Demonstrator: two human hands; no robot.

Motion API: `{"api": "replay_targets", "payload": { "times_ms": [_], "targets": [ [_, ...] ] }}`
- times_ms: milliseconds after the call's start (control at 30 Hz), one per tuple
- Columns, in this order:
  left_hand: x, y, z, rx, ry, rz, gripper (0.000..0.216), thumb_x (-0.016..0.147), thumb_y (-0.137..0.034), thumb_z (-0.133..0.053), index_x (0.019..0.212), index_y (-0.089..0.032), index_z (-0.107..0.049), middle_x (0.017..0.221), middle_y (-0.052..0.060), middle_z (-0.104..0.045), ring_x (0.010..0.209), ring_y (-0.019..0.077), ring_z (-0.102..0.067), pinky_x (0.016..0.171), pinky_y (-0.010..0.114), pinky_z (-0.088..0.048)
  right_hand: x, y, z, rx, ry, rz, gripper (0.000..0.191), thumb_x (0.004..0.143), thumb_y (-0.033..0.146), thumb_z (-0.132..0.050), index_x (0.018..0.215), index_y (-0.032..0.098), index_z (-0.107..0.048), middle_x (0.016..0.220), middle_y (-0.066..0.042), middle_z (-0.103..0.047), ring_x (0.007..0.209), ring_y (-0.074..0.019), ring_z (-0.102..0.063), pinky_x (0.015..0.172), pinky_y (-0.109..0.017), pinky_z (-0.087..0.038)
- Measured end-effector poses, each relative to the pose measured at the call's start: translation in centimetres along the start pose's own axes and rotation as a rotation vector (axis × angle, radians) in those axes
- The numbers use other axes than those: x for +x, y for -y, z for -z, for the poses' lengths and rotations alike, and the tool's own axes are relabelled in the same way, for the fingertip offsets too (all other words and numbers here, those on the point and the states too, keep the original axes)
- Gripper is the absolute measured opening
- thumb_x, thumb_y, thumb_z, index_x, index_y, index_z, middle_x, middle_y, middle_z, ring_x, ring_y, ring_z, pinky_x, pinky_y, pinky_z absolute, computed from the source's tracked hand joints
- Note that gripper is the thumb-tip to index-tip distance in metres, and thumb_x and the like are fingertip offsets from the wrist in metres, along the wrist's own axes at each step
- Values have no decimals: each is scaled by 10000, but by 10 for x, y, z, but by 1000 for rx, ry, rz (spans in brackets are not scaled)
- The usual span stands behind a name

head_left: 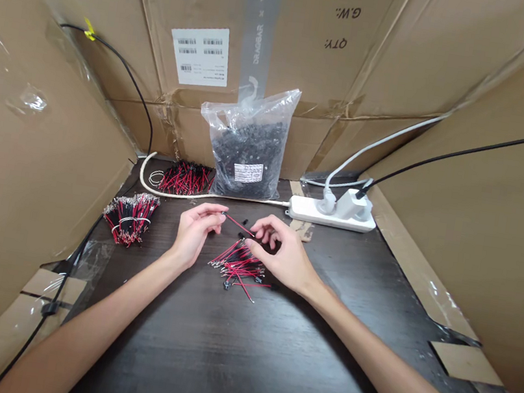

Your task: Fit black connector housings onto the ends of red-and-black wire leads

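My left hand [195, 229] pinches one end of a short red-and-black wire [238, 224] between thumb and fingertips, just above the dark table. My right hand [280, 252] is curled, its fingertips closed on the other end of the same wire. Right under both hands lies a loose pile of red-and-black wires [239, 266]. To the left sits a tied bundle of the same wires [130, 219]. Another bundle [184, 178] lies further back.
A clear plastic bag of small black parts [248, 148] stands at the back against cardboard walls. A white power strip [333, 214] with plugs and cables lies back right. Cardboard panels [24, 174] close in both sides. A black cable [61, 285] runs along the left edge.
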State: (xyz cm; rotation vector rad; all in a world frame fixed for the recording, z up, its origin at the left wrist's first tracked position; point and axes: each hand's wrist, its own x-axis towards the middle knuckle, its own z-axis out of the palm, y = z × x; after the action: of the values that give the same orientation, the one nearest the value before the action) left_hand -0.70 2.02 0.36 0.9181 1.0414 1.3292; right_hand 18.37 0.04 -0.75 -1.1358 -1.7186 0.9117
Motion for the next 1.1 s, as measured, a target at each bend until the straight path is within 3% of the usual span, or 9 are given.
{"api": "replay_targets", "payload": {
  "times_ms": [100,433,733,1100],
  "targets": [
    [1,0,0,-12,-4,2,203,570,-187,-780,764,-134,-762,645,15,-622,551,86,-486,583,262,-372,0,0,-1,-64,-20,19,121,813,316,-667,822,204,-620,733,-9,-582,642,-145,-494,582,-285,-385],
    [0,2,0,-20,-15,-4,197,580,-181,-772,771,-134,-763,648,16,-617,562,86,-473,583,263,-371,-1,3,-2,-54,-90,-34,238,828,401,-673,712,193,-653,617,-11,-585,549,-133,-447,529,-284,-355],
    [1,2,1,-27,-22,-1,207,580,-180,-774,781,-135,-765,672,23,-636,564,85,-471,584,264,-370,2,-1,-1,60,-57,-127,277,815,461,-669,788,185,-669,668,-21,-612,564,-141,-480,531,-289,-361],
    [1,0,0,-26,-24,2,208,569,-184,-780,770,-133,-763,660,23,-638,565,87,-487,579,259,-361,7,-12,1,232,-32,-204,313,759,490,-706,802,181,-672,743,-35,-653,662,-168,-560,645,-327,-432]
  ]
}}
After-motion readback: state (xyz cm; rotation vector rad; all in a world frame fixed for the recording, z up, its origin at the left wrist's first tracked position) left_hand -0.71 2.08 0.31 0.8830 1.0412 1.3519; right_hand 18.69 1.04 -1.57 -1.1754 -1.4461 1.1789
